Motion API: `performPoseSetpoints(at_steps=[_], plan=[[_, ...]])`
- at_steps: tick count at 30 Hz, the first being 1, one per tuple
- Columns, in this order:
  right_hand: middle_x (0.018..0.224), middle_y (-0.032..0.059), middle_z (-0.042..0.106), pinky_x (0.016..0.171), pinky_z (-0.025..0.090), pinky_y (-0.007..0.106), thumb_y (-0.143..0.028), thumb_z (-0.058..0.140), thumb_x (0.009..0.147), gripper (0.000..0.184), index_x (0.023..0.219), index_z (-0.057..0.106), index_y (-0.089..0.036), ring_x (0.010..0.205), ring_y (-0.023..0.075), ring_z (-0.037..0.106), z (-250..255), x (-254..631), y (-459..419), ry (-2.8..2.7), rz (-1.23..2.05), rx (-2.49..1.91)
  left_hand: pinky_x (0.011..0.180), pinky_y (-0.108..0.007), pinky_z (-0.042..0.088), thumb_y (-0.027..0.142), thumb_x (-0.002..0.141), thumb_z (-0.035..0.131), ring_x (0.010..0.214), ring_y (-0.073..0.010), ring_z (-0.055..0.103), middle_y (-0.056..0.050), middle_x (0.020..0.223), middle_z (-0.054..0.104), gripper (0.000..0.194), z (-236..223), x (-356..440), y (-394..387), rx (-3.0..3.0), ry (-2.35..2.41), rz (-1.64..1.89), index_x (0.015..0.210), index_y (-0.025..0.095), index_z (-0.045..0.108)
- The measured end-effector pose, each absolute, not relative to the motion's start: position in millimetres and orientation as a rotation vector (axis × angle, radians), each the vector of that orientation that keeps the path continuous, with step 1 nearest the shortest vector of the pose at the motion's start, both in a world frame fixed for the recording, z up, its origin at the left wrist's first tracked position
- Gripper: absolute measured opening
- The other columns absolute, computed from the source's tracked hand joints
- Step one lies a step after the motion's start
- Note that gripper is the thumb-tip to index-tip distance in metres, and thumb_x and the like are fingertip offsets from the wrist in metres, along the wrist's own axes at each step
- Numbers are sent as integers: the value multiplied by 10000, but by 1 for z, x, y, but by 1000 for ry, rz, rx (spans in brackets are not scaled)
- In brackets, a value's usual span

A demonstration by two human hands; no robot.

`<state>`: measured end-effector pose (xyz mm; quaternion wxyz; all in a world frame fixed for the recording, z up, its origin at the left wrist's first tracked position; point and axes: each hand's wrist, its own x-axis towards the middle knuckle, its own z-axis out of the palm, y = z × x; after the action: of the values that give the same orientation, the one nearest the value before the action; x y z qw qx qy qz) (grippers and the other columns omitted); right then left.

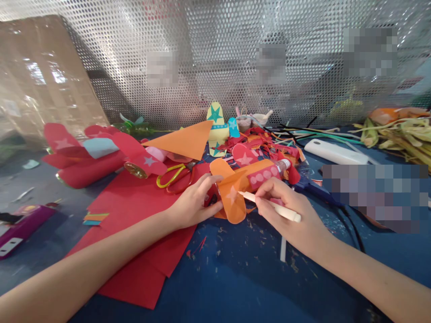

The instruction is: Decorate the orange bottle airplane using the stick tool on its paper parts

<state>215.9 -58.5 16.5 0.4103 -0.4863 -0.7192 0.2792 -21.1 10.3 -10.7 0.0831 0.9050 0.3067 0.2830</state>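
A toy airplane (235,211), made from a bottle covered in orange and red paper, lies in front of me with its clear bottle neck pointing right. My left hand (190,201) grips its left end between thumb and fingers. Pinched in my right hand (291,208) is a slim white marker (286,212). Its tip meets or nearly meets the pale star on the orange wing; I cannot tell if they touch. Pale pink dots run along the red band on the body. Red paper sheets (134,242) lie under my left forearm.
A finished-looking red airplane (90,172) stands at left, beside yellow-and-red-handled scissors (170,177). Behind are an orange paper piece (185,141), a yellow airplane (215,130) and red scraps (262,141). A glue gun (311,190) and its cord lie right, a purple cutter (27,229) far left.
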Motion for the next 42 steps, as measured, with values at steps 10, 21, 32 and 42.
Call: performPoseSetpoints(at_steps=[10,21,32,42], plan=[[618,-57,520,450,353,193,-274,515,887,126,781,491,-212,495,78,456,18,215,-58,-1802,699,-1231,688,-298,514,339,896,509,893,-188,593,-109,1120,544,423,-11,-20,11,2711,916,849,1258,198,342],[622,-55,527,452,354,197,-275,518,886,125,782,491,-212,498,81,466,18,216,-57,-1805,701,-1238,654,-287,503,344,895,495,777,-153,565,-64,991,534,416,-10,-20,11,2702,927,832,1254,194,346],[614,-53,537,460,357,210,-263,523,881,129,767,487,-213,503,87,475,20,215,-58,-1843,723,-1228,681,-302,516,346,897,496,839,-173,585,-81,1033,542,420,-10,-20,10,2699,913,854,1258,198,342],[634,-47,565,468,361,214,-257,516,883,113,782,495,-210,512,86,486,19,214,-58,-1855,701,-1224,672,-295,515,342,900,505,900,-192,594,-112,1113,546,421,-10,-21,10,2713,916,848,1259,189,347]])
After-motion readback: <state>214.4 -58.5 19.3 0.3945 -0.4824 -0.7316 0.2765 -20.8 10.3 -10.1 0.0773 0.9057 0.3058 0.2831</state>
